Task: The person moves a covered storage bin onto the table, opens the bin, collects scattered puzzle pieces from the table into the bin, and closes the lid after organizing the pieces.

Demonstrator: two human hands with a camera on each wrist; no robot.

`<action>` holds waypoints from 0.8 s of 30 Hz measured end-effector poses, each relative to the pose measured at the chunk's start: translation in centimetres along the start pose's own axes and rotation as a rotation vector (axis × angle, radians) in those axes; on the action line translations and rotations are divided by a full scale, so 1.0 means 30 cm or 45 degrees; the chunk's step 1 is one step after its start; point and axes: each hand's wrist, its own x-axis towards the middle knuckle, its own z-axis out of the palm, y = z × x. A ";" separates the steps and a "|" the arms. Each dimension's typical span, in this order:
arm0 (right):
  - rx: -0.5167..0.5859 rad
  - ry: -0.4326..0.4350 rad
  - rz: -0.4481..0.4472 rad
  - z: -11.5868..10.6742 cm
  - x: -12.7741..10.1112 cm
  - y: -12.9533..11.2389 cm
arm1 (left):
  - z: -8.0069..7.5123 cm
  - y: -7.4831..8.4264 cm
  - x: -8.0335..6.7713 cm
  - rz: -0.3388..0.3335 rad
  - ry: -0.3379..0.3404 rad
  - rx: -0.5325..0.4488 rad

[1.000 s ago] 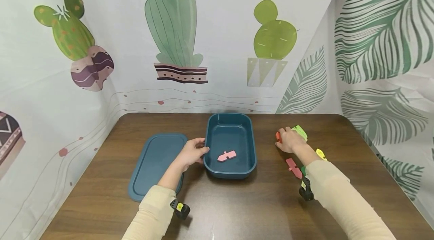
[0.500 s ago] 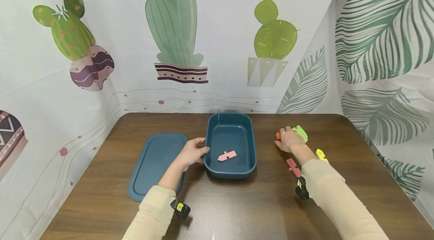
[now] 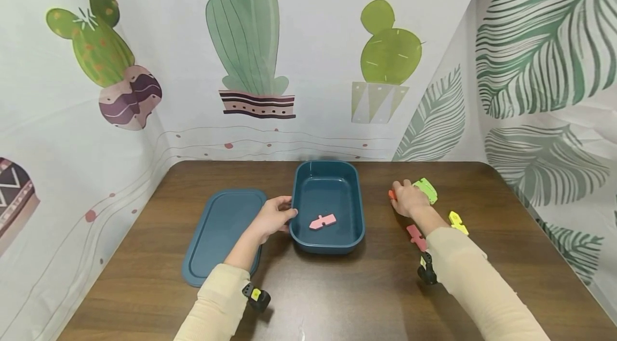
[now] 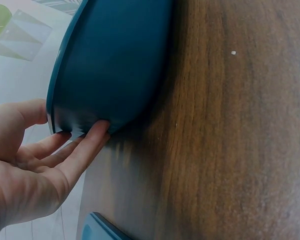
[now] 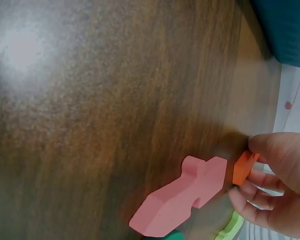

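Observation:
My left hand (image 3: 272,219) grips the near left side of a dark blue plastic box (image 3: 328,249), thumb at the rim and fingers against the outer wall. One pale pink arrow-shaped puzzle piece (image 3: 322,221) lies inside the box. To the right of it, my right hand (image 3: 411,202) pinches an orange puzzle piece (image 5: 245,167) between thumb and fingers, close over the table. Just beyond that hand is a light green piece (image 3: 427,191). A darker pink piece (image 5: 175,200) lies nearer to me, partly hidden by the sleeve in the head view.
A blue lid (image 3: 224,234) lies flat left of the box, under my left forearm in the head view. A yellow piece (image 3: 457,222) rests right of my right wrist. Part of a dark green piece (image 5: 165,236) shows beside the darker pink one. A patterned cloth (image 3: 318,62) hangs behind the table.
My right hand has shifted slightly left with the orange piece. More of the yellow piece now shows, and the dark green one has gone behind the sleeve. My left hand stays put.

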 end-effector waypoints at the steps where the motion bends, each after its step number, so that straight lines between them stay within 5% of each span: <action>1: 0.000 0.003 0.001 0.001 0.001 0.000 | 0.000 0.000 0.000 0.002 0.000 0.003; 18: 0.007 -0.011 -0.019 -0.008 0.000 -0.007 | -0.002 -0.005 0.004 -0.002 -0.009 0.025; 24: 0.002 -0.018 -0.023 -0.011 -0.003 -0.008 | -0.004 0.031 -0.022 0.001 -0.045 0.012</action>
